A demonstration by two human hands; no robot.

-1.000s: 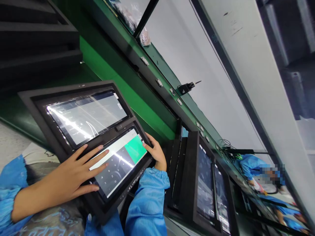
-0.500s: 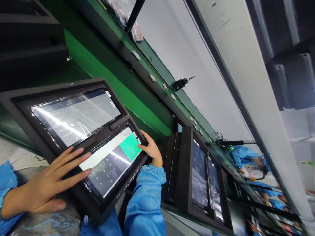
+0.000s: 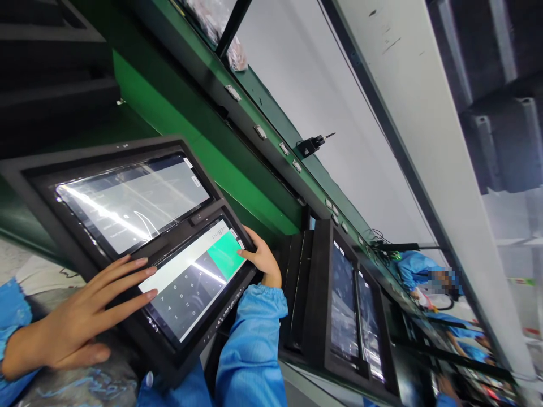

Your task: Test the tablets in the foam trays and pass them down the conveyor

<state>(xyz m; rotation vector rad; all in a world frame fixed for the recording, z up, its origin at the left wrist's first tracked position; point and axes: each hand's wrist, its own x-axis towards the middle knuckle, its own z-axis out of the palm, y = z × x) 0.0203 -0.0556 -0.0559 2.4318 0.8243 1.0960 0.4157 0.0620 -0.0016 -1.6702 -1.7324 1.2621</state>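
In front of me lies a tilted black tray (image 3: 186,223) with two slots, each holding a tablet. The nearer tablet (image 3: 186,294) shows a calculator keypad with a green block and digits above it. Its neighbour, the farther tablet (image 3: 136,200), has a grey screen with a bright reflection. My left hand (image 3: 80,316) is open, its stretched fingers lying over the tray's near left side, tips at the calculator screen's edge. My right hand (image 3: 265,263) grips the tray's right edge, thumb over the rim at the green block; its other fingers are partly hidden.
Another black tray (image 3: 322,294) with two tablets stands to the right on stacked trays. Dark trays (image 3: 55,85) rise at upper left. A green bench ledge (image 3: 237,113) carries small white clips and a black plug (image 3: 311,145). Co-workers in blue sleeves are far right.
My left hand has shifted very slightly left, its fingers still over the tray edge. My right hand keeps its hold. The calculator display looks a little different; its digits are hard to read.
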